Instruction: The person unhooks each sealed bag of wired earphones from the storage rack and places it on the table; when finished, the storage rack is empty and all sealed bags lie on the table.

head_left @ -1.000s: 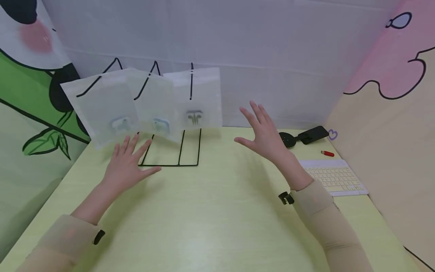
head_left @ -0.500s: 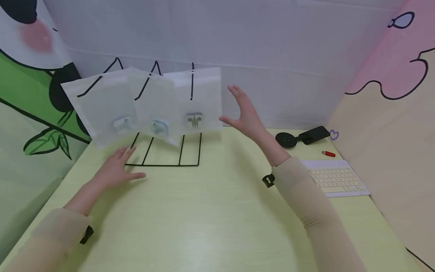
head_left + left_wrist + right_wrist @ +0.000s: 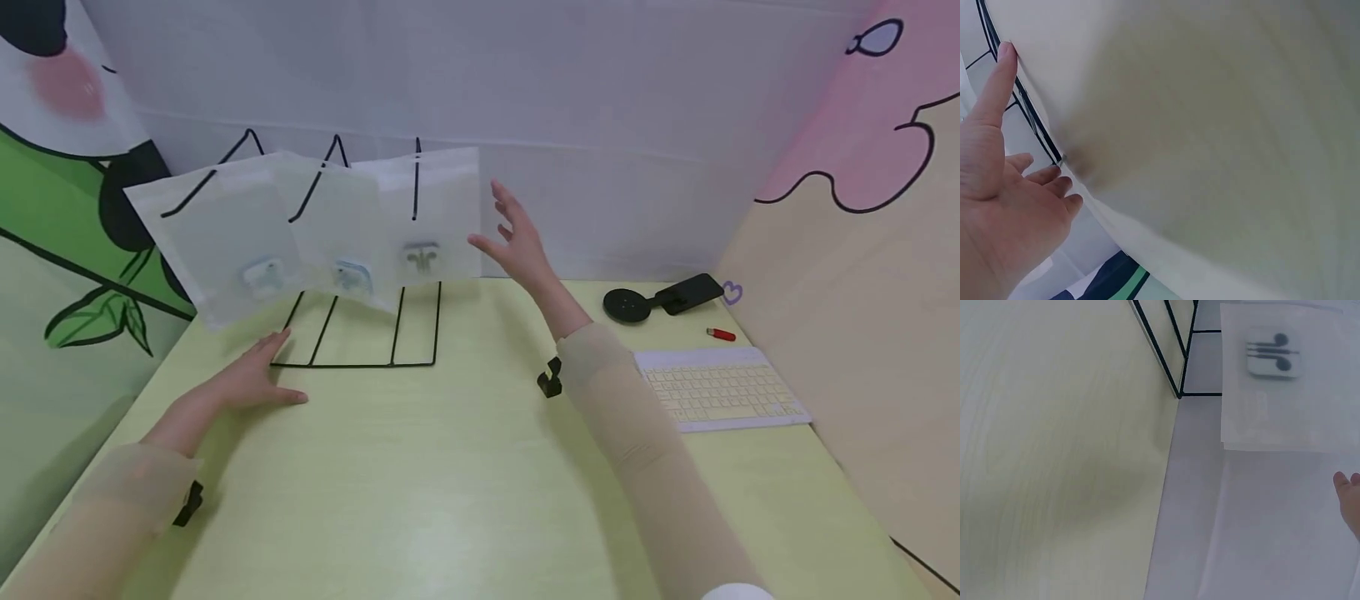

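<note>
"What is the left grip [image 3: 243, 375] doing?"

"Holding nothing. Its fingers reach forward with the thumb held apart, low by the front left corner of the black wire rack [image 3: 352, 366]. I can't tell whether it touches the wire."

"And the right grip [image 3: 522, 250]?"

"Also without a hold: fingers extended, thumb spread, raised just beside the outer edge of the right bag [image 3: 450, 200]. The right wrist view shows a gap between them."

"So where are the bags?"

"Three frosted ones hang side by side from the rack's prongs. The left bag [image 3: 217, 242] is tilted, and the middle bag [image 3: 337, 225] sits between the others. The right one contains an earphone set [image 3: 1272, 353]; the contents of the other two are hazy."

"What lies further out?"

"The rack's base rests on the pale table [image 3: 420, 475]. To the right are a white keyboard [image 3: 723, 390], a small red stick [image 3: 723, 335] behind it, and a black item [image 3: 690, 293] with one round end. A pale sheet [image 3: 615, 192] hangs behind everything."
</note>
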`<action>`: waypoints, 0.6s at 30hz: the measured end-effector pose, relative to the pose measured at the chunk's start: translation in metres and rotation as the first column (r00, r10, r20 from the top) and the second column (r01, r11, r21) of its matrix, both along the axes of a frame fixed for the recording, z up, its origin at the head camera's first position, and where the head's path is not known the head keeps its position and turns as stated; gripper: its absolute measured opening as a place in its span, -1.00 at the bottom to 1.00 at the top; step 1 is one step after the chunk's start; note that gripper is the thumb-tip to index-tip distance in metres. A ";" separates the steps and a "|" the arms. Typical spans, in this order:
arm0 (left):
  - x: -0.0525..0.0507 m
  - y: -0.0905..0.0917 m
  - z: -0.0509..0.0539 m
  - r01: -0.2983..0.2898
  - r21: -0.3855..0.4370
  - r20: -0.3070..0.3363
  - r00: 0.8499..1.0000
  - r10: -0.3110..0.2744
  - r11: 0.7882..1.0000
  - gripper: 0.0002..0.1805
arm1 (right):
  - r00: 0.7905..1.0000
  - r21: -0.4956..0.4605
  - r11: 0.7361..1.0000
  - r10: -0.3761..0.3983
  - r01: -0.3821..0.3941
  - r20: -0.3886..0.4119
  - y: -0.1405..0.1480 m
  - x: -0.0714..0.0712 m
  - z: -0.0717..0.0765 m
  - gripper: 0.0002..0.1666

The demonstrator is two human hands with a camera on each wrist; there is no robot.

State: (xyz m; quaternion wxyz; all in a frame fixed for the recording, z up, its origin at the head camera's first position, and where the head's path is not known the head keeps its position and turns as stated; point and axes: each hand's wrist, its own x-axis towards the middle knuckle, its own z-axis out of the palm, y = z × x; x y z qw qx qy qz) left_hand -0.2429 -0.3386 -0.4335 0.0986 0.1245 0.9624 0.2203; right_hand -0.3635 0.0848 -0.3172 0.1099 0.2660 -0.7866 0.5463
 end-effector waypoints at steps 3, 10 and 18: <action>-0.003 -0.005 -0.001 0.011 0.017 0.001 1.000 -0.011 1.000 0.37 | 0.998 -0.037 0.999 0.033 -0.031 0.044 -0.003 0.003 0.005 -0.02; -0.008 -0.017 -0.003 0.000 0.024 0.007 1.000 0.000 1.000 0.29 | 0.993 -0.042 0.997 0.068 -0.064 0.094 -0.007 0.011 0.005 -0.13; -0.009 -0.026 -0.004 0.042 0.053 0.000 0.999 -0.042 0.998 0.21 | 0.998 -0.060 0.998 -0.019 0.023 0.065 -0.011 0.001 -0.008 -0.30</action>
